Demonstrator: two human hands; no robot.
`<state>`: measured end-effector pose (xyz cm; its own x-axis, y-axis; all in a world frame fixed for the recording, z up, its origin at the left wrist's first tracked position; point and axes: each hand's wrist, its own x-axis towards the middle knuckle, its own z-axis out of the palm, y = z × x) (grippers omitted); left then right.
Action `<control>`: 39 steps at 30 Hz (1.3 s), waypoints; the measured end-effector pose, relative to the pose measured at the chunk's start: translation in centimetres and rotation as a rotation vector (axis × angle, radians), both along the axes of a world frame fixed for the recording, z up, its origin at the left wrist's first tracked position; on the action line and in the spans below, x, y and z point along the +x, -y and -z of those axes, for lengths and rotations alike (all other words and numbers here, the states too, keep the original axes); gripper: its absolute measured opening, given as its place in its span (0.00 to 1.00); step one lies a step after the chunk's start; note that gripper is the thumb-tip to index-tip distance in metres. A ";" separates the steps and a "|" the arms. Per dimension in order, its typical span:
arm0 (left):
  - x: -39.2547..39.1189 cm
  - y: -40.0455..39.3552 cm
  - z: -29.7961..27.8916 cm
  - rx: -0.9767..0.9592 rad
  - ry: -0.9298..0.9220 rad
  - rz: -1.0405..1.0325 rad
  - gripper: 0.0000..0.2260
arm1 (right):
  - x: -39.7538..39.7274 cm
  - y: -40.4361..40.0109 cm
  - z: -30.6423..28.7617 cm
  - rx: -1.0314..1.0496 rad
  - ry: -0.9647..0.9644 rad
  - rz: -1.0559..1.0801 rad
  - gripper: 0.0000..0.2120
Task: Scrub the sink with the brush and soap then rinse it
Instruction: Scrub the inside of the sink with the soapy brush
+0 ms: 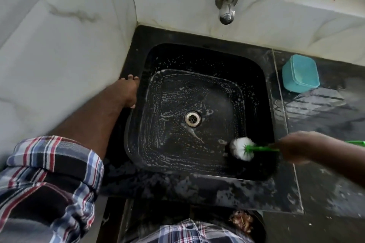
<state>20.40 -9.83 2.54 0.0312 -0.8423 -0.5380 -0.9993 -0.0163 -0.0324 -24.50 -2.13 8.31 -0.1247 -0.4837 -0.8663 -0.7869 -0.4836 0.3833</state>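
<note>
1 hand point(296, 147) grips brush point(242, 149) (sudsy sink point(254, 77)).

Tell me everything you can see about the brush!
The brush has a round head of white bristles on a thin green handle that looks like plastic. It lies nearly level, head pointing left, handle running right. The right hand grips the handle, and the green end pokes out past it at the picture's right edge. The head presses on the soapy bottom of the black sink, in the near right corner, away from the drain.
</note>
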 end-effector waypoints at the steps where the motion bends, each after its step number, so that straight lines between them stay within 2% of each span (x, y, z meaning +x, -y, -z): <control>1: 0.0 0.0 0.1 -0.001 -0.001 -0.001 0.48 | 0.1 0.3 0.4 -0.060 0.009 0.024 0.21; 4: 0.1 0.1 0.1 -0.004 0.006 0.000 0.48 | 2.6 0.9 1.5 -0.148 0.194 0.082 0.23; 8: 0.0 0.1 0.2 -0.012 0.013 0.002 0.48 | 6.4 3.1 3.3 -0.331 0.469 0.284 0.28; 11: 0.1 0.1 0.3 -0.007 0.020 0.004 0.48 | 10.6 2.6 6.5 -0.271 0.550 0.368 0.28; 13: 0.1 0.1 0.3 -0.006 0.019 -0.001 0.48 | 11.6 1.6 7.6 -0.146 0.534 0.365 0.26; 15: 0.1 0.2 0.2 -0.004 0.024 0.005 0.47 | 10.6 2.1 6.4 -0.054 0.454 0.230 0.22; 18: 0.1 0.2 0.1 -0.004 0.023 0.009 0.48 | 9.2 4.5 5.0 -0.175 0.366 0.103 0.21; 20: 0.2 0.2 0.2 -0.004 0.021 0.009 0.48 | 10.8 5.0 5.5 -0.242 0.414 0.174 0.17; 22: 0.1 0.2 0.2 -0.006 0.022 0.012 0.49 | 12.0 3.9 6.7 -0.213 0.468 0.267 0.15; 24: 0.0 0.2 0.1 -0.004 0.018 0.024 0.48 | 10.9 2.4 6.7 -0.139 0.509 0.320 0.20; 27: 0.0 0.0 -0.1 -0.007 0.013 0.005 0.48 | 7.7 2.2 3.9 -0.091 0.568 0.446 0.31; 29: -0.1 0.0 -0.1 -0.008 0.006 0.000 0.48 | 6.9 3.0 3.7 -0.146 0.601 0.507 0.31; 31: -0.2 0.0 -0.2 -0.011 -0.002 -0.005 0.48 | 7.0 3.8 4.5 -0.252 0.575 0.442 0.24; 34: -0.2 -0.1 -0.3 -0.009 0.003 -0.011 0.47 | 8.5 3.7 6.1 -0.343 0.477 0.277 0.26; 39: -0.3 -0.2 -0.5 -0.017 0.004 -0.006 0.47 | 11.0 1.5 7.0 -0.137 0.498 0.172 0.22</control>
